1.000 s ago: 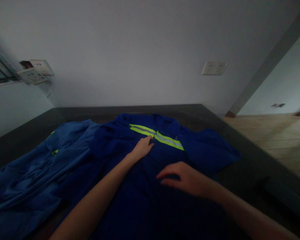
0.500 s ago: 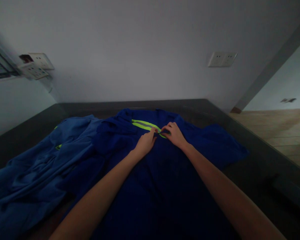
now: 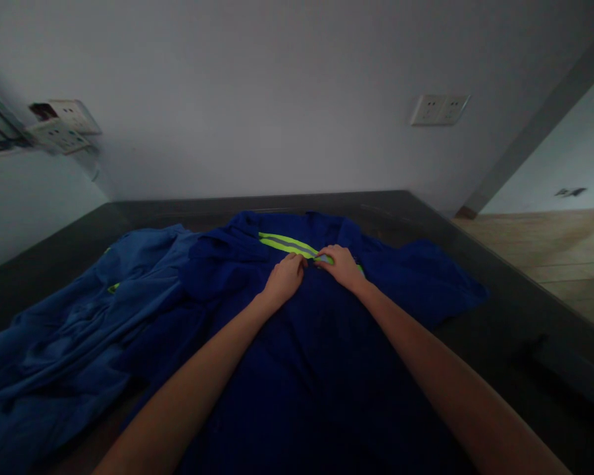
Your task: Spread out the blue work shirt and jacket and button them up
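A dark blue work jacket (image 3: 257, 369) lies spread out, its collar toward the wall and one sleeve out to the right. Across its upper part runs a yellow-green and grey reflective strip (image 3: 282, 241). My left hand (image 3: 286, 274) is closed, its fingertips pinching the jacket's cloth just below the strip. Close beside it, my right hand (image 3: 341, 264) pinches the jacket at the strip, thumb and forefinger together. The exact fold or edge between the fingertips is too dark and small to make out.
A lighter blue garment (image 3: 89, 330) lies crumpled at the left, partly touching the jacket. The dark table (image 3: 396, 211) meets the wall, which carries sockets (image 3: 440, 109). A dark oblong object (image 3: 569, 369) rests at the right. Beyond the table is tiled floor (image 3: 515, 244).
My hands have moved slightly apart along the strip. More of the strip now shows beside my right hand, lying flatter. The view has shifted a little.
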{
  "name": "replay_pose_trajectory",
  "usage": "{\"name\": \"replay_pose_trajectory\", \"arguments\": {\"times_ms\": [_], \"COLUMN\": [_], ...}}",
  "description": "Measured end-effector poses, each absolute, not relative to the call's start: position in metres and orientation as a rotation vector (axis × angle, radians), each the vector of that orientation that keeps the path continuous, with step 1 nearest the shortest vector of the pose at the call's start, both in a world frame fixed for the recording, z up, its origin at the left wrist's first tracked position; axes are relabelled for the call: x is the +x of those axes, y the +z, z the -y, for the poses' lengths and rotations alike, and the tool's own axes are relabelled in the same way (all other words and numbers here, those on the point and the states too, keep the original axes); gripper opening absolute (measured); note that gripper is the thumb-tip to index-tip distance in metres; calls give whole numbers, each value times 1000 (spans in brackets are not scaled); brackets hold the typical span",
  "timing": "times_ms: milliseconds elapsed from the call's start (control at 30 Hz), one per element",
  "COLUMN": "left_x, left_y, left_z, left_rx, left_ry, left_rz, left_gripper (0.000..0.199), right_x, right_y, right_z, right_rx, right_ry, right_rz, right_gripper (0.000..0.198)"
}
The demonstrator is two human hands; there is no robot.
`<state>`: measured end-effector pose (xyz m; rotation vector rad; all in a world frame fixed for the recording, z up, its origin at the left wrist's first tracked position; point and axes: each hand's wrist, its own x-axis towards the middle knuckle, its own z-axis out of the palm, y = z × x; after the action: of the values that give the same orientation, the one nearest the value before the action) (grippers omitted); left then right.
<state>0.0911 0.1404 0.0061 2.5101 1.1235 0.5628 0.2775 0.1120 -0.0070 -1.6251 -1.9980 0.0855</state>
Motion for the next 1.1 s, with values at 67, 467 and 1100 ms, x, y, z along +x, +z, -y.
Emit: {"name": "replay_pose_trajectory", "arguments": {"times_ms": [67,467,1100], "left_x": [91,92,97], "left_y": [5,4,8], "left_z": [-140,-138,-132], "left_rx": [2511,2545,2452], "left_ry": [569,621,697], "left_rz": [-1147,-1185,-1203], "left_gripper": [22,18,21], "right_x": [276,272,277], "right_y": [-7,-13,-16], "right_z": [-112,-112,-114], "right_rx": [-1625,-1636,-1273], "right_ry": [128,158,270], "right_rz": [1975,1895,1834], "right_gripper": [17,12,5]}}
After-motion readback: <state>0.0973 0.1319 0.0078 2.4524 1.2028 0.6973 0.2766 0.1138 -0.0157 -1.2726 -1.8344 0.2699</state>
